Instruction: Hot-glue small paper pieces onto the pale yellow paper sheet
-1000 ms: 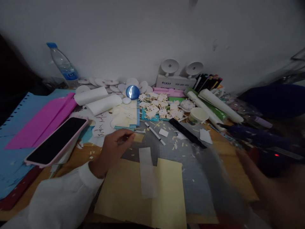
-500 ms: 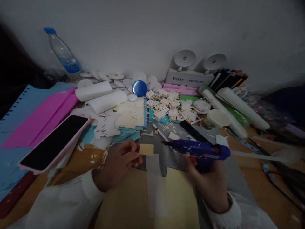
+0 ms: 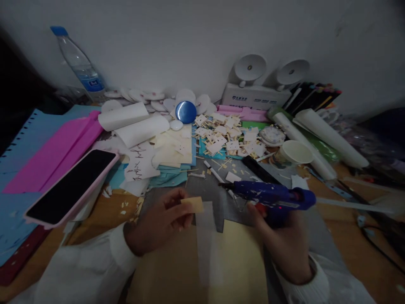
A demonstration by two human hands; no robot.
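Between the thumb and fingers of my left hand [image 3: 169, 217] is a small yellow paper piece [image 3: 195, 204]. My right hand [image 3: 284, 245] is wrapped around the handle of a blue hot glue gun [image 3: 268, 194]. Its nozzle points left, a short way from the paper piece and apart from it. A clear glue stick [image 3: 351, 204] comes out of the gun's back end. Under my hands lies a large yellow paper sheet [image 3: 242, 257], with a translucent strip [image 3: 205, 236] across its middle.
Behind the gun lie a white pen [image 3: 215, 171] and a heap of small face-marked cards [image 3: 218, 141]. A paper cup [image 3: 295, 153] stands at right. To the left are a phone [image 3: 72, 185], pink paper [image 3: 53, 152] and a water bottle [image 3: 79, 65]. Rolled white paper [image 3: 136, 126] lies farther back.
My left hand has tilted the yellow paper piece, and the thumb now lies over its left end. The glue gun has shifted slightly right. The view has moved a little.
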